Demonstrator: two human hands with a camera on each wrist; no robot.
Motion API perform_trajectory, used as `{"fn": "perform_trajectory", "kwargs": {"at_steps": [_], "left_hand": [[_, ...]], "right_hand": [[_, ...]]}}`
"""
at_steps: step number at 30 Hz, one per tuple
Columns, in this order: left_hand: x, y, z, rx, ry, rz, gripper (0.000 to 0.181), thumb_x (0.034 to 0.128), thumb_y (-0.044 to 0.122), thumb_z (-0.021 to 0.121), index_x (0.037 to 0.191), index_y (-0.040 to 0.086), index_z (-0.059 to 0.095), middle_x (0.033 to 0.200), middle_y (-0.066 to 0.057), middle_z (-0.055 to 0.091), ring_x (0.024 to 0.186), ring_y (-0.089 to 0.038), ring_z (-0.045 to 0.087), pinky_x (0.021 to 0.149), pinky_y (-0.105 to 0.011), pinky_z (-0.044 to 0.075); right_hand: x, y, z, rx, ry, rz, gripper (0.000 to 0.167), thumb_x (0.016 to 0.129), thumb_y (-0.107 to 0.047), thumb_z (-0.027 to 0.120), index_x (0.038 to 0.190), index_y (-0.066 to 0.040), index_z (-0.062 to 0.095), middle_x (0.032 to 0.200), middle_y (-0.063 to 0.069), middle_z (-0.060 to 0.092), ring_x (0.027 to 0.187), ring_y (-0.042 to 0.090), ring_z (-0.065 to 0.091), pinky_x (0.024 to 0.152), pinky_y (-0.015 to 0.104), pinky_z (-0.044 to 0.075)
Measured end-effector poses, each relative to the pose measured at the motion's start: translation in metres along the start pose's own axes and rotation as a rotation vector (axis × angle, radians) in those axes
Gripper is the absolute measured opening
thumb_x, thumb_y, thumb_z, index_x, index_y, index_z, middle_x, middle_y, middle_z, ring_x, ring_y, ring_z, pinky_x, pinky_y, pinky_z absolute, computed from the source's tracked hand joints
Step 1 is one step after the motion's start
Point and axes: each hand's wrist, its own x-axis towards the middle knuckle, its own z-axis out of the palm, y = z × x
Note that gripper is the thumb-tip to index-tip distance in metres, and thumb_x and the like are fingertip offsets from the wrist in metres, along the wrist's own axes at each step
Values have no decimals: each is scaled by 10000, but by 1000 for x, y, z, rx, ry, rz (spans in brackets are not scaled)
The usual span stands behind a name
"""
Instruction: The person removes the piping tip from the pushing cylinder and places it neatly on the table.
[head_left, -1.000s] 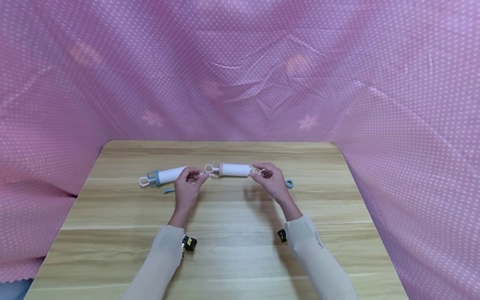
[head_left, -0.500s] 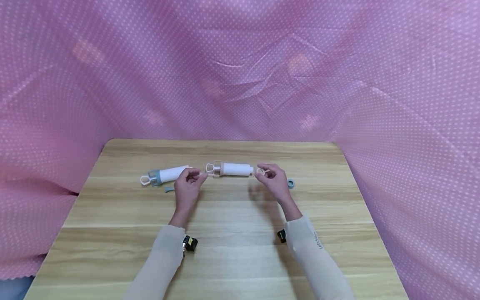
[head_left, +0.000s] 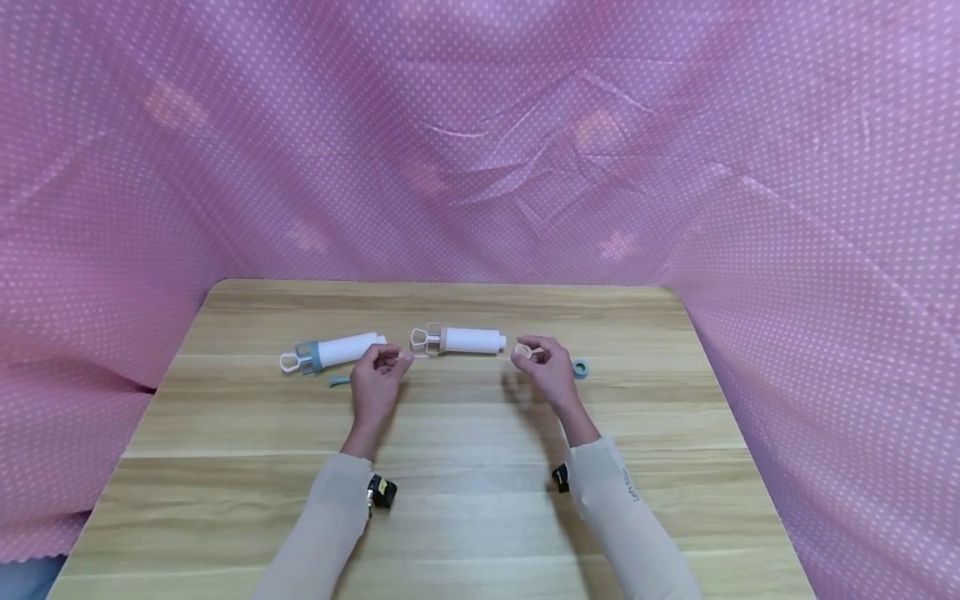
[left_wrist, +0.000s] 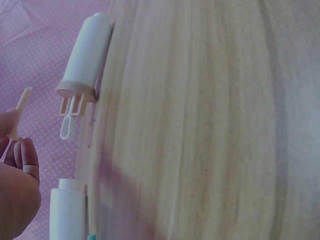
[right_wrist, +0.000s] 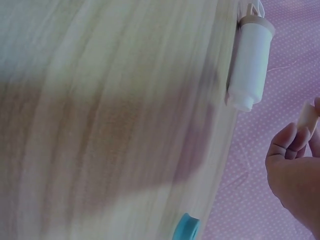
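Note:
My left hand (head_left: 375, 387) pinches a slim cream stick-like piece (left_wrist: 23, 102) between thumb and fingers, above the table. My right hand (head_left: 553, 373) pinches a small cream ring (head_left: 522, 351), seen edge-on in the right wrist view as a cream piece (right_wrist: 307, 116). Between the hands, slightly farther back, lies a white plunger cylinder (head_left: 472, 340) with a beige collar and a loop handle on its left. The ring is apart from its narrow right end. Behind my left hand lies a similar white cylinder (head_left: 348, 348) with a blue collar.
A blue ring (head_left: 581, 368) lies just right of my right hand. A slender blue piece (head_left: 338, 380), partly hidden by my left hand, lies in front of the blue-collared cylinder. Pink dotted cloth (head_left: 480, 167) hangs around the wooden table (head_left: 465, 517).
My right hand has drawn the cream ring rightward and nearer, away from the beige-collared cylinder's narrow end. My left hand has come slightly nearer with the slim cream piece.

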Motion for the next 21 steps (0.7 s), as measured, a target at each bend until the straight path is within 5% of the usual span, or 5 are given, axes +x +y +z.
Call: {"fn": "perform_trajectory", "kwargs": {"at_steps": [21], "left_hand": [[2, -18, -1, 85, 13, -99, 235, 855, 101, 805, 1037, -8, 704, 1023, -170, 704, 862, -204, 653, 679, -128, 509]], "right_hand": [[-2, 18, 4, -70, 9, 142, 339, 865, -88, 786, 1180, 13, 712, 950, 82, 620, 770, 123, 536, 631, 231, 463]]}}
